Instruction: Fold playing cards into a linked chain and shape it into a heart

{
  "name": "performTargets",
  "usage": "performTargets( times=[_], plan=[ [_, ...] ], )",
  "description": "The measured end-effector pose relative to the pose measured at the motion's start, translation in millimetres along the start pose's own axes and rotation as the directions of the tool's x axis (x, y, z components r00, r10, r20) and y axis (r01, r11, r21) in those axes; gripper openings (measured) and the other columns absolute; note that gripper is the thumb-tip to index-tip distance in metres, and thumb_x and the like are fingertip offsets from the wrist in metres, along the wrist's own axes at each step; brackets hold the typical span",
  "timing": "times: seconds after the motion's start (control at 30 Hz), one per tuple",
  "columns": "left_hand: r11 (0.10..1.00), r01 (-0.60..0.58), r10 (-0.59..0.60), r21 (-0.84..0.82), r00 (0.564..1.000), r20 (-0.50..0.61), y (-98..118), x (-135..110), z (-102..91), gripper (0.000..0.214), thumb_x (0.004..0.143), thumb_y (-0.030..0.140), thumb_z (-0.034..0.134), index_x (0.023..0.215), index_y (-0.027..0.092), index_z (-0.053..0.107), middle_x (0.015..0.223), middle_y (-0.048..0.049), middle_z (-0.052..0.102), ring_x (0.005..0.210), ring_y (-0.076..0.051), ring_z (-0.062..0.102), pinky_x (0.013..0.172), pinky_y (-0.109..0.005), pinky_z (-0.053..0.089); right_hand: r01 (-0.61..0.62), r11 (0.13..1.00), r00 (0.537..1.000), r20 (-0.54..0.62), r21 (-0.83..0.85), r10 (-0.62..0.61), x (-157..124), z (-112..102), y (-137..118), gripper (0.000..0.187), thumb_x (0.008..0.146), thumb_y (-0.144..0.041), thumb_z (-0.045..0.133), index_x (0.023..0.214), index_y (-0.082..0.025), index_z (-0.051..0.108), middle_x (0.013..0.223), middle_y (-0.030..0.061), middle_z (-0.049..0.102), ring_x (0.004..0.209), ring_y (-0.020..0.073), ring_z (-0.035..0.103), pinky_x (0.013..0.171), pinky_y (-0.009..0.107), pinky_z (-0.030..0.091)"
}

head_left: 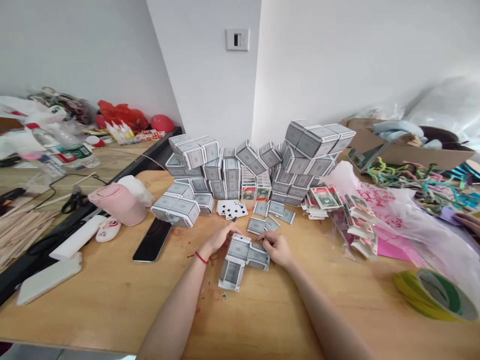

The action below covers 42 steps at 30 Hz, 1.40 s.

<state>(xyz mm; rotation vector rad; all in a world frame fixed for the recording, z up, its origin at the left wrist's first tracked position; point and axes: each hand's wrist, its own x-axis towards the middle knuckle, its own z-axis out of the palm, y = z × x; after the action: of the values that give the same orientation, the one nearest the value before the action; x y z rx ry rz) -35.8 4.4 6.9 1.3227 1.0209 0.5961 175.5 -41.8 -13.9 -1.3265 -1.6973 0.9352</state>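
Note:
My left hand [220, 237] and my right hand [276, 247] meet over a small cluster of grey-backed playing card decks [245, 252] on the wooden table [112, 295]. Both hands have their fingers curled on the decks. One deck [231, 274] lies just in front of the cluster, toward me. A red string circles my left wrist. Loose face-up cards [232, 208] and a few single grey decks [270, 215] lie just beyond my hands. Behind them a big pile of grey card boxes [258, 162] is stacked against the wall.
A black phone [152, 239], a pink cloth item [118, 202] and a white case [48, 277] lie at the left. Red-and-green card packs [337, 205], pink plastic bags [393, 215] and green tape rolls [437, 295] sit at the right. Another person's fingers [468, 220] show at the right edge.

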Motion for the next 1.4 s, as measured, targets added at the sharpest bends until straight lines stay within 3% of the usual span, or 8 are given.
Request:
performTargets(
  times=[0.1, 0.17, 0.33, 0.5, 0.67, 0.83, 1.0, 1.4],
  plan=[
    [0.954, -0.087, 0.159, 0.287, 0.959, -0.237, -1, 4, -1.0, 0.055, 0.082, 0.049, 0.025, 0.065, 0.013, 0.064, 0.054, -0.0046, 0.058, 0.05, -0.014, 0.053, 0.051, -0.026, 0.04, 0.023, 0.996, 0.994, -0.101, -0.084, -0.032, -1, 0, 2, 0.021, 0.07, -0.018, 0.042, 0.075, -0.016, 0.062, 0.043, -0.0057, 0.04, 0.039, 0.0082, 0.035, 0.041, 0.02, 0.028],
    [0.818, -0.163, 0.409, 0.552, 0.84, -0.358, 1, 6, -1.3, 0.04, 0.081, 0.042, 0.036, 0.071, 0.016, 0.064, 0.065, -0.0053, 0.062, 0.067, -0.017, 0.056, 0.066, -0.03, 0.043, 0.009, 0.99, 0.971, -0.234, -0.143, -0.043, 2, -1, 5, 0.021, 0.072, -0.021, 0.043, 0.081, -0.017, 0.062, 0.048, -0.0045, 0.042, 0.044, 0.0099, 0.04, 0.045, 0.021, 0.033],
    [0.522, -0.221, 0.695, 0.824, 0.67, -0.261, -3, 22, -1.2, 0.036, 0.078, 0.024, 0.047, 0.114, 0.02, 0.048, 0.117, -0.0076, 0.052, 0.115, -0.022, 0.039, 0.096, -0.04, 0.032, -0.044, 0.956, 0.93, -0.361, -0.289, -0.066, 16, -2, 9, 0.041, 0.069, -0.031, 0.053, 0.11, -0.021, 0.053, 0.088, 0.0046, 0.056, 0.064, 0.0155, 0.052, 0.059, 0.028, 0.044],
    [0.539, -0.216, 0.685, 0.814, 0.675, -0.275, -21, 37, -2.8, 0.041, 0.078, 0.016, 0.046, 0.118, 0.017, 0.04, 0.119, -0.0107, 0.047, 0.116, -0.024, 0.037, 0.097, -0.045, 0.031, -0.074, 0.907, 0.96, -0.275, -0.414, -0.047, 23, 2, 10, 0.054, 0.067, -0.035, 0.059, 0.118, -0.025, 0.046, 0.1, 0.0055, 0.058, 0.085, 0.0212, 0.055, 0.069, 0.031, 0.043],
    [0.577, -0.244, 0.694, 0.78, 0.651, -0.309, -21, 35, -4.0, 0.043, 0.071, 0.01, 0.051, 0.113, 0.018, 0.044, 0.113, -0.0103, 0.047, 0.111, -0.025, 0.041, 0.094, -0.045, 0.033, -0.087, 0.955, 0.952, -0.307, -0.284, -0.005, 23, 3, 14, 0.047, 0.067, -0.035, 0.059, 0.112, -0.022, 0.052, 0.078, 0.0021, 0.058, 0.055, 0.0137, 0.049, 0.054, 0.027, 0.041],
    [0.595, -0.223, 0.712, 0.772, 0.591, -0.378, -11, 29, -0.4, 0.049, 0.064, 0.009, 0.06, 0.109, 0.02, 0.046, 0.108, -0.0108, 0.045, 0.111, -0.029, 0.038, 0.092, -0.048, 0.033, -0.135, 0.985, 0.889, -0.425, 0.11, 0.169, 25, 1, 17, 0.028, 0.07, -0.04, 0.055, 0.085, -0.016, 0.056, 0.053, -0.0026, 0.049, 0.046, 0.013, 0.047, 0.046, 0.026, 0.042],
    [0.671, -0.267, 0.692, 0.692, 0.559, -0.456, -3, 20, 6.4, 0.037, 0.068, 0.011, 0.058, 0.104, 0.019, 0.051, 0.109, -0.0101, 0.042, 0.103, -0.022, 0.045, 0.09, -0.041, 0.038, -0.057, 0.785, 0.887, -0.33, 0.617, 0.324, 23, -5, 6, 0.051, 0.064, -0.038, 0.064, 0.108, -0.023, 0.042, 0.083, 0.0017, 0.058, 0.055, 0.0166, 0.06, 0.054, 0.035, 0.053],
    [0.772, -0.44, 0.61, 0.459, 0.714, -0.344, -5, 8, 27.7, 0.032, 0.07, 0.013, 0.058, 0.1, 0.023, 0.056, 0.108, -0.0067, 0.044, 0.105, -0.021, 0.045, 0.088, -0.039, 0.041, -0.104, 0.584, 0.922, -0.142, 0.805, 0.36, 16, -6, 2, 0.052, 0.064, -0.033, 0.067, 0.109, -0.023, 0.042, 0.087, 0.0035, 0.062, 0.067, 0.0229, 0.066, 0.064, 0.044, 0.055]
  ],
)
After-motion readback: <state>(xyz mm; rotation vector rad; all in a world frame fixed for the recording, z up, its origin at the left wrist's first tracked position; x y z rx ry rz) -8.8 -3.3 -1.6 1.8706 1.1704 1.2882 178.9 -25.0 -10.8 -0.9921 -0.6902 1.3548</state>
